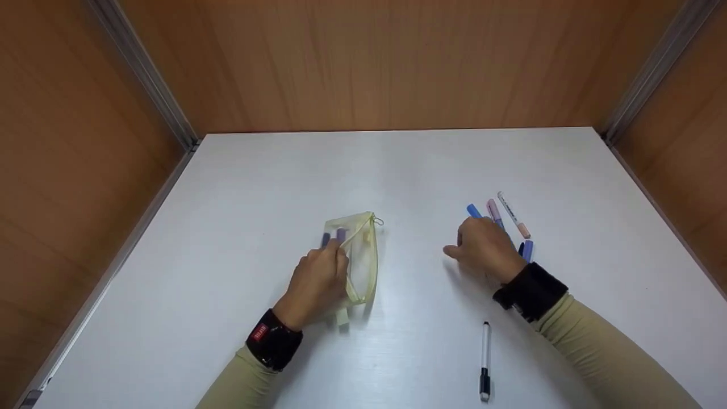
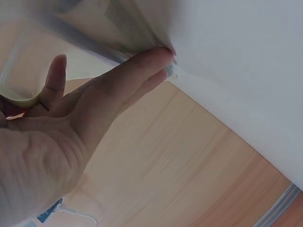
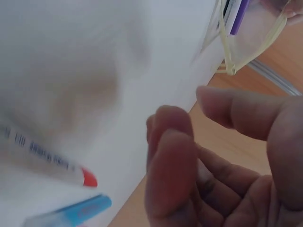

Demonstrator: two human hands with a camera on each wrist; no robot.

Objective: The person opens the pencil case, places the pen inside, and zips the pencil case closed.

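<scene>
Head view | left hand fingers grip mesh pouch | right hand fingers loosely curled over pens, holding none

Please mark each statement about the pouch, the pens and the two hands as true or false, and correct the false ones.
1. The left hand holds the yellow mesh pouch. True.
2. The pouch holds no pens. False: two purple-capped pens show through the mesh.
3. The right hand is over a group of coloured pens. True.
4. The black-and-white pen lies inside the pouch. False: it lies alone on the white table, near the right forearm.
5. The right hand grips a pen firmly. False: the right wrist view shows its fingers loosely curled, holding nothing.
</scene>
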